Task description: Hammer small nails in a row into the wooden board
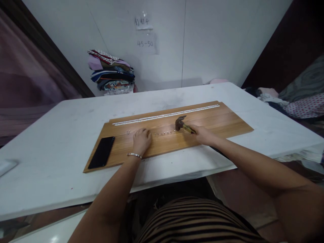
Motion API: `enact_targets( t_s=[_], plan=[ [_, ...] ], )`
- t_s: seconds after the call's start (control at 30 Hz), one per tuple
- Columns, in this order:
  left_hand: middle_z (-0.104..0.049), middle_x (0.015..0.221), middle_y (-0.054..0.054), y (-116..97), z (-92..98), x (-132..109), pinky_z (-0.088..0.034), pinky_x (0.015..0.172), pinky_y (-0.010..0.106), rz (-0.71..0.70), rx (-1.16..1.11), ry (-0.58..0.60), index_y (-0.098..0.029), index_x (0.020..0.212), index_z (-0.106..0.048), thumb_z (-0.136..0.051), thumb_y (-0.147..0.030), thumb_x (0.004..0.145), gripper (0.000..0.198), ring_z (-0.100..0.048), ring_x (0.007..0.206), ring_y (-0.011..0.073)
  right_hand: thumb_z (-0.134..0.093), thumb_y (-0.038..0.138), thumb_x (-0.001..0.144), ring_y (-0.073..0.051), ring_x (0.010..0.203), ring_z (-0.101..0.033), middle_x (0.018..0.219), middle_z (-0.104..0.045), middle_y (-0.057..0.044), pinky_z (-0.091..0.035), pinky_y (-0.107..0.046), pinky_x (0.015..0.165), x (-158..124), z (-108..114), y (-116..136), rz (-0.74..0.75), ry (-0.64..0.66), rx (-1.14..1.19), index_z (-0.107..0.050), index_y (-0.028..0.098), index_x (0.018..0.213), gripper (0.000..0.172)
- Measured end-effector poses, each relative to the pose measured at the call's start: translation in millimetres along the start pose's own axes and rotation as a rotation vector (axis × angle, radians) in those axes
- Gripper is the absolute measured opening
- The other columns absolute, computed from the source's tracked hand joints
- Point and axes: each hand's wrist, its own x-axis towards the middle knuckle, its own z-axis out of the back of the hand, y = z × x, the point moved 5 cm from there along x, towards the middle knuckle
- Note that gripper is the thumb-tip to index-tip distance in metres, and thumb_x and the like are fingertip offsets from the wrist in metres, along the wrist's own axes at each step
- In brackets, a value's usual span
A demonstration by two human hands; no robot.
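A long wooden board (222,121) lies across a white table (55,148). My right hand (204,134) is closed round the handle of a small hammer (181,123), whose head sits just above the board at the right end of a short row of nails (164,133). My left hand (141,140), with a bracelet at the wrist, rests knuckles-up on the board left of that row, fingers curled under; what they hold, if anything, is hidden. A few loose nails (128,132) lie to its left.
A black phone (101,152) lies on the board's left end. A pale strip (164,115) runs along the board's far edge. Folded clothes (111,75) are stacked against the wall behind the table. Bedding (301,101) lies at the right.
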Motion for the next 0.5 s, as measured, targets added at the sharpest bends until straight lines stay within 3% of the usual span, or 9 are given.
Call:
enact_targets(
  t_s=[0.17,0.5],
  plan=[
    [-0.070,0.127,0.014,2.1,-2.0,0.0,-0.043,0.110,0.049,0.012,-0.014,0.006,-0.020,0.111,-0.074,-0.046,-0.031,0.094,0.034,-0.059,0.123,0.0304,-0.062,0.033,0.088,-0.026,0.095,-0.069,0.105,-0.077,-0.006,-0.051,-0.032,0.083,0.0,1.4,4.3,0.039,0.006,0.045,-0.072,0.024,0.122,0.036],
    [-0.069,0.127,0.013,2.6,-2.2,0.2,-0.043,0.110,0.048,0.011,-0.014,0.001,-0.020,0.111,-0.074,-0.046,-0.031,0.095,0.034,-0.059,0.124,0.0298,-0.062,0.034,0.088,-0.024,0.089,-0.068,0.099,-0.078,-0.004,-0.050,-0.030,0.079,0.7,-0.6,-2.2,0.012,-0.001,0.030,-0.072,0.024,0.121,0.036]
  ],
)
